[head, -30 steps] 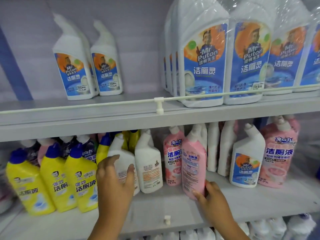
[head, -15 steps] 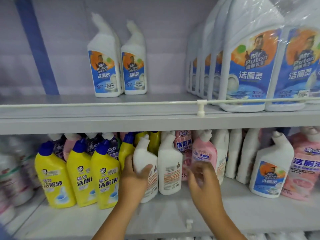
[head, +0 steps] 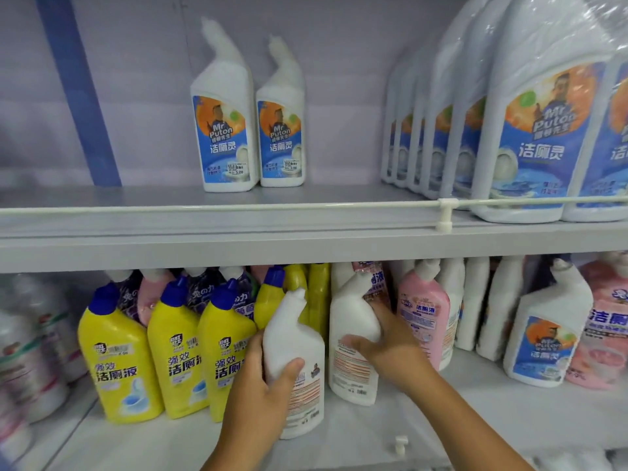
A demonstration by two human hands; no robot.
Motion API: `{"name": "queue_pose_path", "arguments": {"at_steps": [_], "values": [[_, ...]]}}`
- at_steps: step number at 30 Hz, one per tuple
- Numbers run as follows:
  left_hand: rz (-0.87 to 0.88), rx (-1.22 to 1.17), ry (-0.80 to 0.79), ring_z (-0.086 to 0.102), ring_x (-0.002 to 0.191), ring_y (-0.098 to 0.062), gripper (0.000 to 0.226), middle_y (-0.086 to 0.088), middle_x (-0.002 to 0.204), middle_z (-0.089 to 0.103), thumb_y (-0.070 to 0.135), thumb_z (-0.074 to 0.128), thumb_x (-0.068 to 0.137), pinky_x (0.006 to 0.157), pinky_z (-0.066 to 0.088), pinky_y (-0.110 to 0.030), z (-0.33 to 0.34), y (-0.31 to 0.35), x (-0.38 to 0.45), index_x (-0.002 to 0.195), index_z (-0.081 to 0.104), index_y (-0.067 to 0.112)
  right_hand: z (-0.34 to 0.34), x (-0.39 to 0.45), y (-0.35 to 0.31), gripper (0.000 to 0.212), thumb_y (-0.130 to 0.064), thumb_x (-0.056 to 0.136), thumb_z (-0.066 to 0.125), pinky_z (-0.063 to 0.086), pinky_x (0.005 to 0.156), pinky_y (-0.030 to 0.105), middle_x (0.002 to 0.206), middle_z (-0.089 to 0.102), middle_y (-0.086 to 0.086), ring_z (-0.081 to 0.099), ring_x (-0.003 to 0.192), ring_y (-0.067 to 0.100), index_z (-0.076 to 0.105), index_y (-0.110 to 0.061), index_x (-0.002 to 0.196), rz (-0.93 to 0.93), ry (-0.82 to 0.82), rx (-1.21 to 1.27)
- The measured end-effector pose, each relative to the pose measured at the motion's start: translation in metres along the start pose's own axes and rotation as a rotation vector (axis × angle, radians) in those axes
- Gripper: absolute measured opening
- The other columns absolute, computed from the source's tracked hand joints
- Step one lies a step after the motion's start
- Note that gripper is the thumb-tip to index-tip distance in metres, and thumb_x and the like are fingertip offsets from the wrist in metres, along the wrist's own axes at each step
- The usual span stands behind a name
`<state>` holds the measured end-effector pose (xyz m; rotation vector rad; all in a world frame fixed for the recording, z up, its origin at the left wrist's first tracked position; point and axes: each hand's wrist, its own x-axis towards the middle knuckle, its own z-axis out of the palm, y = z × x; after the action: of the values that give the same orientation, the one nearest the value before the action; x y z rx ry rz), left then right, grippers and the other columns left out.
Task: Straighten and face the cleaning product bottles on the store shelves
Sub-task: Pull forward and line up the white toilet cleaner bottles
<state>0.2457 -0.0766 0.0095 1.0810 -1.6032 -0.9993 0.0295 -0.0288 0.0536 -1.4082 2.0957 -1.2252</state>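
On the lower shelf [head: 441,419], 2 upright white bottles show back labels. The left hand [head: 261,385] grips the nearer bottle [head: 299,355]; the right hand [head: 387,348] wraps its neighbour [head: 353,334], both needing a turn about their vertical axes.

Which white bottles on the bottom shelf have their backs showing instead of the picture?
The two being held: the left hand grips one white bottle, the right hand the other. Both show small print; the white bottle at right shows its blue picture label.
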Motion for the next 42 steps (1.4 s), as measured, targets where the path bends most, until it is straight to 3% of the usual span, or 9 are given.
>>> {"name": "queue_pose_path", "arguments": {"at_steps": [5,8,16,23,28,31,34,38,42], "values": [[-0.06,-0.074,-0.079,0.07,0.106,-0.009,0.059,0.017,0.114,0.073,0.046,0.085,0.072,0.089,0.059,-0.04,-0.012,-0.017,0.001,0.122,0.054,0.051,0.002,-0.027,0.013,0.059,-0.033,0.078,0.086,0.055,0.083,0.022,0.111,0.064,-0.018,0.063,0.102,0.003,0.051,-0.041,0.125,-0.012,0.007,0.159],[-0.092,-0.063,-0.151,0.072,0.102,-0.005,0.052,0.019,0.108,0.075,0.029,0.088,0.077,0.088,0.06,-0.035,-0.014,-0.024,0.0,0.115,0.058,0.047,0.008,-0.041,0.027,0.057,-0.024,0.081,0.084,0.054,0.081,0.014,0.11,0.072,-0.016,0.068,0.103,0.001,0.052,-0.04,0.126,0.017,-0.051,0.251],[-0.141,-0.068,-0.11,0.073,0.101,-0.008,0.041,0.018,0.106,0.076,0.026,0.082,0.084,0.085,0.061,-0.036,-0.018,-0.008,-0.022,0.115,0.06,0.042,0.013,-0.065,0.037,0.046,-0.016,0.084,0.081,0.058,0.096,0.038,0.109,0.074,-0.021,0.07,0.104,0.001,0.061,-0.041,0.117,0.047,-0.082,0.357],[-0.116,-0.175,-0.041,0.071,0.1,0.001,0.094,0.015,0.112,0.076,0.055,0.089,0.04,0.086,0.054,-0.026,-0.056,0.053,-0.069,0.126,0.06,0.036,-0.018,-0.101,0.008,0.078,-0.009,0.068,0.087,0.052,0.104,0.029,0.133,0.065,-0.022,0.061,0.124,0.001,0.063,-0.056,0.126,-0.107,0.012,0.538],[0.06,-0.296,0.041,0.076,0.079,-0.003,0.053,0.009,0.09,0.08,0.049,0.085,0.06,0.059,0.054,-0.011,-0.077,0.134,-0.095,0.109,0.071,0.034,-0.062,-0.125,-0.053,0.078,0.017,0.07,0.079,0.056,0.068,0.011,0.103,0.079,-0.012,0.074,0.092,0.003,0.066,-0.044,0.117,-0.152,-0.074,0.703],[0.174,-0.299,-0.023,0.078,0.087,-0.013,0.067,0.002,0.096,0.081,0.067,0.094,0.033,0.065,0.058,-0.015,-0.099,0.183,-0.087,0.095,0.078,0.047,-0.087,-0.135,-0.099,0.057,-0.026,0.054,0.096,0.056,0.066,0.012,0.092,0.08,-0.008,0.076,0.083,0.004,0.074,-0.042,0.104,-0.233,-0.051,0.742],[0.33,-0.315,-0.043,0.078,0.093,-0.023,0.073,-0.002,0.103,0.08,0.071,0.092,0.03,0.068,0.062,-0.027,-0.122,0.218,-0.069,0.097,0.076,0.047,-0.11,-0.133,-0.138,0.085,-0.072,0.022,0.09,0.059,0.074,0.019,0.095,0.08,-0.003,0.077,0.09,0.01,0.075,-0.045,0.101,-0.379,-0.025,0.693],[0.522,-0.321,-0.02,0.078,0.09,-0.015,0.036,0.004,0.1,0.08,0.049,0.077,0.061,0.066,0.061,-0.024,-0.149,0.272,-0.032,0.096,0.074,0.041,-0.14,-0.113,-0.202,0.069,-0.061,0.047,0.091,0.062,0.079,0.035,0.107,0.079,0.002,0.076,0.098,0.023,0.075,-0.032,0.108,-0.616,-0.02,0.691],[0.567,-0.213,0.012,0.076,0.096,-0.01,0.043,0.011,0.106,0.078,0.051,0.07,0.07,0.079,0.062,-0.034,-0.169,0.31,0.02,0.11,0.064,0.036,-0.155,-0.068,-0.26,0.05,-0.04,0.07,0.076,0.059,0.091,0.044,0.11,0.078,0.0,0.075,0.102,0.019,0.068,-0.022,0.116,-0.665,0.064,0.608]]}}
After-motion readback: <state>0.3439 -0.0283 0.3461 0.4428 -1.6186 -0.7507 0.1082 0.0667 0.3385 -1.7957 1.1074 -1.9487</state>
